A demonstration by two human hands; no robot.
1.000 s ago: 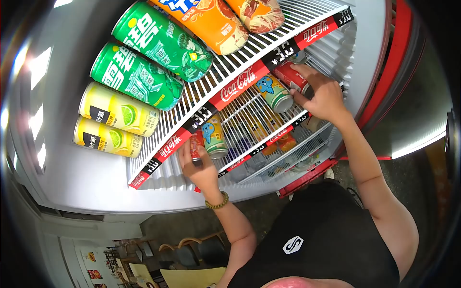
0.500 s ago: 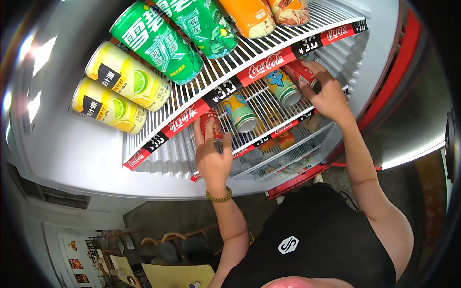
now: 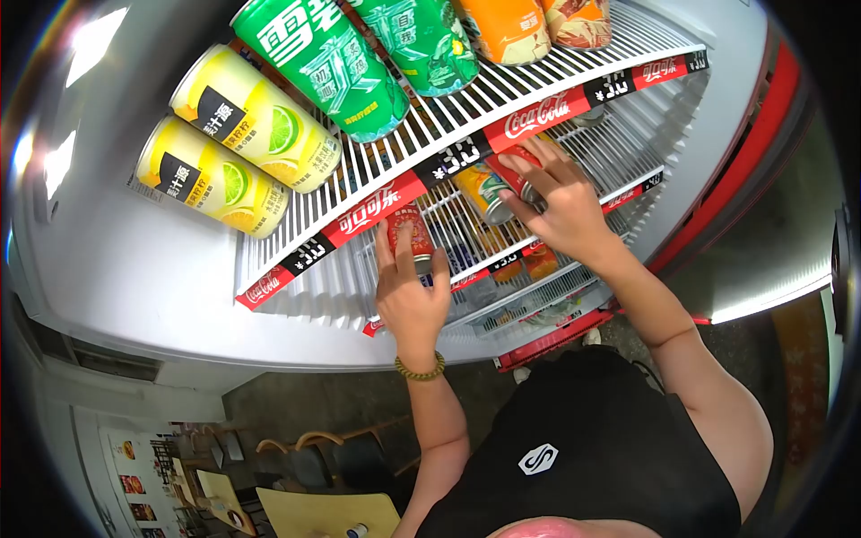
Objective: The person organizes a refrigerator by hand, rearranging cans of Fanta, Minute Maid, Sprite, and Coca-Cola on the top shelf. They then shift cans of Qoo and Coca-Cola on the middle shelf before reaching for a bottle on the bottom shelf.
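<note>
A red can [image 3: 411, 235] stands at the left of the second fridge shelf. My left hand [image 3: 413, 300] has its fingers along one side of it and its thumb on the other. Farther right on that shelf, my right hand [image 3: 567, 204] is closed around another red can [image 3: 516, 172], which its fingers partly cover. Against this can's left side is a yellow and blue-green can [image 3: 484, 195]. The upper shelf's front strip hides the upper parts of these cans.
Yellow lemon cans [image 3: 215, 184], green cans [image 3: 336, 76] and orange cans [image 3: 507, 31] stand on the upper shelf, behind its red Coca-Cola strip [image 3: 536, 115]. Lower shelves [image 3: 529, 314] lie beneath my hands. The red-edged fridge door [image 3: 762, 134] stands open at right.
My right hand and its red can have moved left along the shelf. Of two patterned cans between my hands, only one shows now. My left hand stays at its can; the view has shifted slightly.
</note>
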